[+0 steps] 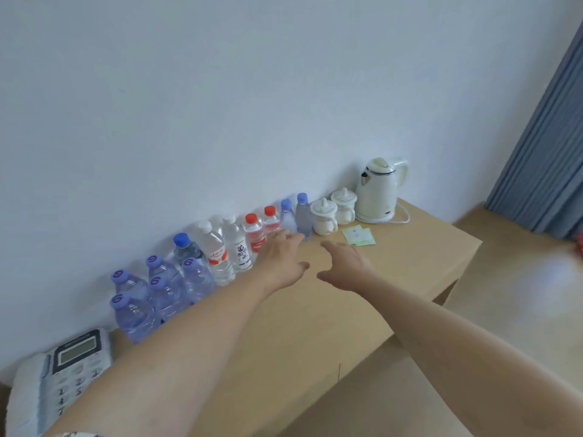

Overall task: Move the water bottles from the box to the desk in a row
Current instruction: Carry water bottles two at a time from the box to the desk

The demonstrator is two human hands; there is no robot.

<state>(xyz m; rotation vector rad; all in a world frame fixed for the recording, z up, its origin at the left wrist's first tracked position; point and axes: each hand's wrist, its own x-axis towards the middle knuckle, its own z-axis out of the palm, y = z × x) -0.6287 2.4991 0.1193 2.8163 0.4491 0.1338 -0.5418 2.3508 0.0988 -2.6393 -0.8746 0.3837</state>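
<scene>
Bottles (pixel 220 247) all stand along the wall at the back edge of the tabletop (pixel 331 310), running from lower left toward the middle of the frame. Lowest-left is a bunch of purple-capped ones (pixel 135 307) packed two deep, then a blue-capped one (pixel 184 247), a few clear white-capped ones (pixel 236 244), two red-capped ones (pixel 256 230), and two small pale blue ones (pixel 303 216) at the far end of the row.

Both arms reach out over the tabletop, mid-frame. Left hand (pixel 284 260) has its grip loose, fingers spread and relaxed, holding nothing. Its fingertips (pixel 293 236) sit right at the base of the red-capped and pale blue bottles, but it's blurry there, so I can't tell if they actually touch. Right hand (pixel 345 263) is the same deal: grip apart, fingers spread, thumb out to the side, nothing in it, hovering above bare wood with green packets (pixel 359 236) just beyond its fingertips.

Past the bottle row toward the upper right sit two white lidded cups (pixel 334 212) and a white kettle (pixel 380 190). A desk phone (pixel 63 373) sits at the bottom left corner, and a blue curtain (pixel 545 137) hangs at the right edge.
</scene>
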